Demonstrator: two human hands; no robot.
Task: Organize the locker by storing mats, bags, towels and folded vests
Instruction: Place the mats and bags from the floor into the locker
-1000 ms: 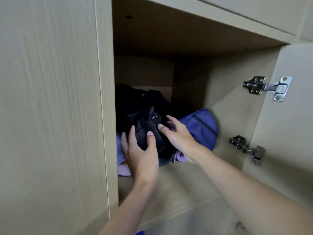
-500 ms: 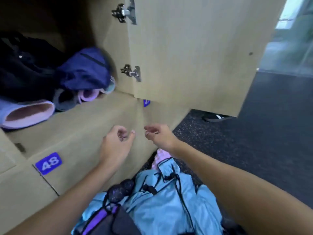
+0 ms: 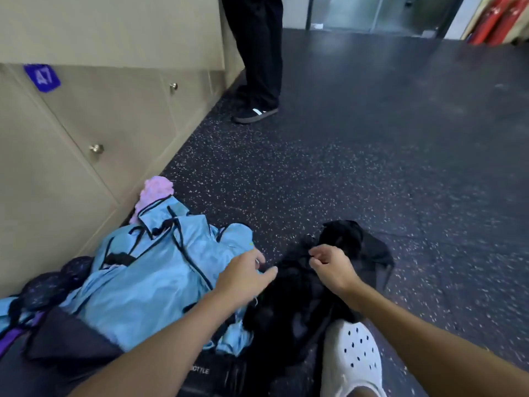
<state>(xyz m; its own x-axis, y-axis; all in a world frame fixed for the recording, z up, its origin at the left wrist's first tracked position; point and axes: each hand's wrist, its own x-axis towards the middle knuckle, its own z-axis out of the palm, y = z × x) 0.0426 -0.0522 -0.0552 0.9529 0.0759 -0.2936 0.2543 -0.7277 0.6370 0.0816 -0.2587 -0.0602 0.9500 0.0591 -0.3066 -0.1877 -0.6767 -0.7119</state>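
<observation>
**Both hands low over the floor heap by the lockers**

The blue vests [image 3: 154, 270], light blue with black trim, lie in a loose heap on the speckled floor [image 3: 372, 156]. The heap's long axis runs from the wearer's side up and away along the foot of the locker fronts [image 3: 86, 124]. A pink towel [image 3: 156, 191] touches its far tip.

Just right of the vests lies a crumpled black bundle [image 3: 346, 239]. Its length runs away and to the right, and a loose flap points right.

The left hand [image 3: 246, 275] hovers at the vests' right edge. Its fingers are loosely stretched toward the bundle and grasp nothing. The right hand [image 3: 332, 267] is over the bundle with its fingers curled down at the fabric. Whether they have hold of it cannot be told.

Left of the vests, against the lockers, sits a dark speckled item [image 3: 48, 285]. On the vests' near side is a navy bag [image 3: 65, 348], and to their near right a white clog [image 3: 353, 356]. Well beyond the vests a standing person's dark-trousered legs [image 3: 257, 53] are close to the lockers. A purple tag reading 47 [image 3: 43, 77] is on a locker door above the vests.
</observation>
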